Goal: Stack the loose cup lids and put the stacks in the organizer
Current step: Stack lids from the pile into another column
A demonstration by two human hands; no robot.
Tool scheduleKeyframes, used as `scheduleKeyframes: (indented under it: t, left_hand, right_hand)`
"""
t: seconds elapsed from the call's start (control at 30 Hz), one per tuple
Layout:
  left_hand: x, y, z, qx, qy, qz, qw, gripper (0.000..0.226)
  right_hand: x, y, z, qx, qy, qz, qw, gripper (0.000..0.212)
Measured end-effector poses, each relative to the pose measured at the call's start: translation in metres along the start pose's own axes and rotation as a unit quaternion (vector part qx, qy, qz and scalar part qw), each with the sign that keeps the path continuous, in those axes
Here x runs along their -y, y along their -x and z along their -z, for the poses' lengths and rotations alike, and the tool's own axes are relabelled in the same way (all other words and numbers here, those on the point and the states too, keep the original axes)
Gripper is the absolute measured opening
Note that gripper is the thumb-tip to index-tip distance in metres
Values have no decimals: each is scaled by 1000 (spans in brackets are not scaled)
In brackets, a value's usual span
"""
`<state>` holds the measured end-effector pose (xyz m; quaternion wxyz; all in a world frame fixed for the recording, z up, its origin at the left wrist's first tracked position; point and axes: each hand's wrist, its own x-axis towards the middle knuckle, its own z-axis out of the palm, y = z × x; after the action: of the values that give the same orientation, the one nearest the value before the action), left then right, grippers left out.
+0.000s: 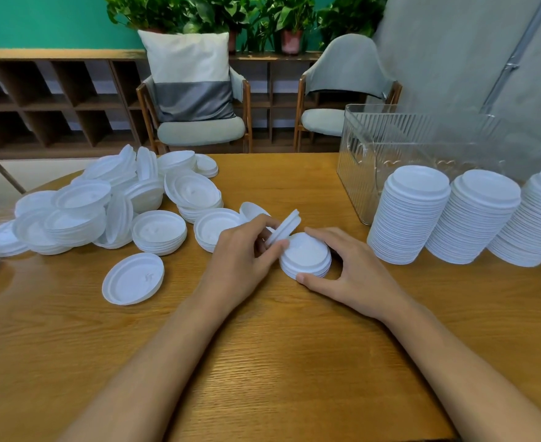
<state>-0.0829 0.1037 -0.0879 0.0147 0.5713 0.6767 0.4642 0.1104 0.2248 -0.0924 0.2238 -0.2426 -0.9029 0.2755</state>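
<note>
Possibly the tilted lid [284, 227] pinched in the left hand [242, 255] seats crooked on the short stack [306, 256] the right hand [350, 271] cups at frame centre, toppling it short of the upper-right organizer [387, 132]

Nothing can be read: the white lids [133, 279], the clear ribbed organizer [422, 132] and the wooden table [263, 362] carry no legible text, label, brand, number or sign.

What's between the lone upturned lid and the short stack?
Head view: the left hand, pinching a tilted lid, over bare table; right hand grips the short stack.
</note>
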Motion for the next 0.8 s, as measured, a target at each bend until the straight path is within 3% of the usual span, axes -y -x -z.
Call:
scheduleKeyframes:
  t: [0.1,0.3,0.43,0.6,0.8]
  left_hand:
    - [-6,0,2,-53,22,9,998,21]
    - [-6,-1,5,-80,107,104,986,37]
    - [-7,0,5,-18,167,154,974,43]
    - [-5,1,0,67,140,156,975,32]
    - [-8,3,-2,61,89,120,987,37]
  right_hand:
    - [-2,0,0,-1,1,-1,1000,86]
    - [0,-1,1,0,-2,-8,1000,92]
    - [1,0,1,5,-23,2,1000,91]
    - [-1,0,1,15,-58,4,998,110]
    - [1,1,1,19,-62,2,998,111]
